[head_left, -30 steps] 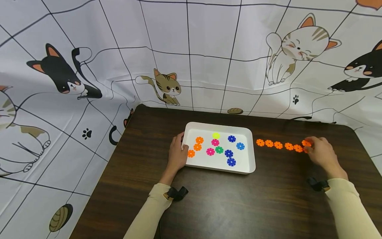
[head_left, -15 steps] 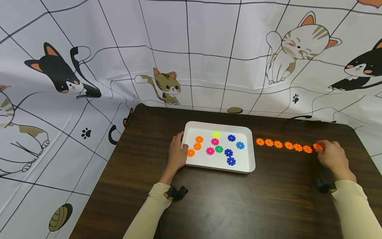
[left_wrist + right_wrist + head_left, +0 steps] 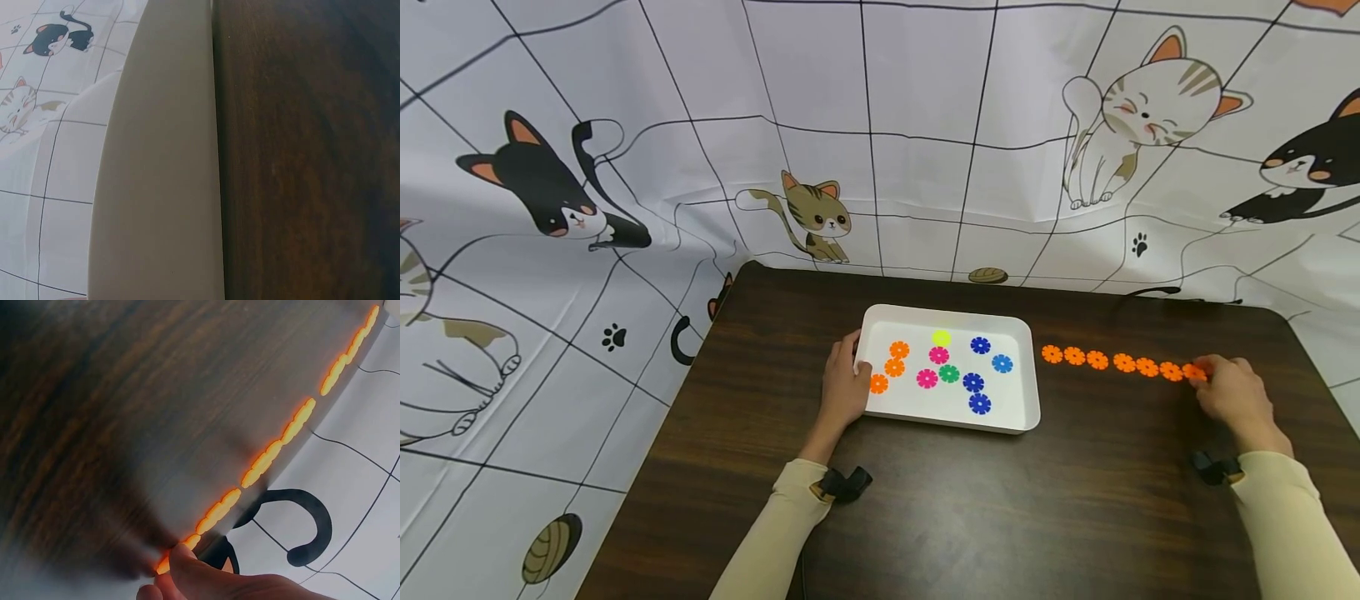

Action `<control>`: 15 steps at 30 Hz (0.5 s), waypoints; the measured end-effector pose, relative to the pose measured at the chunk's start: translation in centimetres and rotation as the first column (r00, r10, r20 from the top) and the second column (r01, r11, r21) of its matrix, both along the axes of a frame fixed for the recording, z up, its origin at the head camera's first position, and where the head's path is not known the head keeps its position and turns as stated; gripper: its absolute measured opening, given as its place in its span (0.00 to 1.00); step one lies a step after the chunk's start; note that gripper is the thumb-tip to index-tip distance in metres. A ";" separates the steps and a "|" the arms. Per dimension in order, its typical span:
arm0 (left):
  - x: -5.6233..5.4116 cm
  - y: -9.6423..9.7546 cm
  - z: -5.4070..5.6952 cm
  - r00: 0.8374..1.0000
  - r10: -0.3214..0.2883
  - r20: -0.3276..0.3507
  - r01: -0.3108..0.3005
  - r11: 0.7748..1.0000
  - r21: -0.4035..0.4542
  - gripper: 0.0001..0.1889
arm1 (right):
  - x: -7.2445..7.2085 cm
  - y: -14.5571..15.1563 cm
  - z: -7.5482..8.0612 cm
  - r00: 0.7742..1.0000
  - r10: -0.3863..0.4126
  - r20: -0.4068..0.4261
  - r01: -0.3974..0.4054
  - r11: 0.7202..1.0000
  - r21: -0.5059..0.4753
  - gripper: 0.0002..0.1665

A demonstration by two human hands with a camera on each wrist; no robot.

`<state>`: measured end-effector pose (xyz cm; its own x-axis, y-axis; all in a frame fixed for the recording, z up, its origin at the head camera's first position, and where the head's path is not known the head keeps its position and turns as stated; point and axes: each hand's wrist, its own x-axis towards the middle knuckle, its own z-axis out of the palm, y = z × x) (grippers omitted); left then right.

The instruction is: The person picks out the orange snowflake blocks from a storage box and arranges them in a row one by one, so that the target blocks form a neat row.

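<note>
In the head view my left hand (image 3: 846, 387) grips the left side of a white tray (image 3: 955, 423), thumb over the rim. Notched flower-shaped plastic discs lie inside: three orange, two pink (image 3: 927, 378), one yellow (image 3: 942, 338), one green (image 3: 949, 373) and several blue (image 3: 980, 403). Right of the tray, several orange discs (image 3: 1123, 362) lie flat in a row. My right hand (image 3: 1236, 396) pinches the orange disc (image 3: 1193, 372) at the row's right end, its edge right at its neighbour. The right wrist view shows thumb and finger on this disc (image 3: 164, 565).
The dark wooden table (image 3: 1075, 517) extends in front of the tray and row. A white curtain (image 3: 925, 100) printed with cats hangs behind and to the left. The tray's pale wall (image 3: 156, 156) fills the middle of the left wrist view.
My right hand moved right with an orange disc, from over the row to its end, then lowered it slightly leftward against the last disc. The left hand stayed on the tray.
</note>
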<state>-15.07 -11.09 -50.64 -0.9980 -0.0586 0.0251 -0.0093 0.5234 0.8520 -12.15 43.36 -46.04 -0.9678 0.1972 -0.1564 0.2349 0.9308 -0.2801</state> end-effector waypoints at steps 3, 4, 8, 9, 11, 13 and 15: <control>0.1 0.0 0.0 1.000 0.002 -0.004 -0.002 1.000 0.002 0.29 | 0.1 0.1 0.0 1.000 0.009 -0.014 -0.009 1.000 0.001 0.26; 0.1 0.0 0.1 1.000 0.002 -0.006 -0.002 1.000 0.000 0.29 | 0.1 0.2 0.1 1.000 0.011 -0.021 -0.011 1.000 0.003 0.26; 0.0 0.1 0.0 1.000 0.002 -0.012 -0.002 1.000 -0.007 0.29 | 0.4 0.2 0.2 0.999 0.014 -0.042 -0.014 1.000 0.009 0.26; 0.0 0.1 0.0 1.000 0.001 -0.011 -0.001 1.000 -0.008 0.29 | 0.4 0.2 0.2 0.999 0.013 -0.045 -0.012 1.000 0.010 0.26; -0.1 0.1 -0.1 1.000 0.000 -0.012 0.000 1.000 -0.003 0.29 | 0.5 0.1 0.2 0.999 0.011 -0.051 -0.010 1.000 0.009 0.25; -0.1 0.0 -0.2 1.000 -0.001 -0.013 0.001 1.000 0.000 0.29 | 0.6 0.0 0.3 0.998 0.009 -0.054 -0.009 1.000 0.008 0.25; -0.1 0.0 -0.3 1.000 0.001 -0.017 -0.001 1.000 0.000 0.29 | 0.6 -0.3 0.5 0.998 0.011 -0.058 -0.011 1.000 0.006 0.26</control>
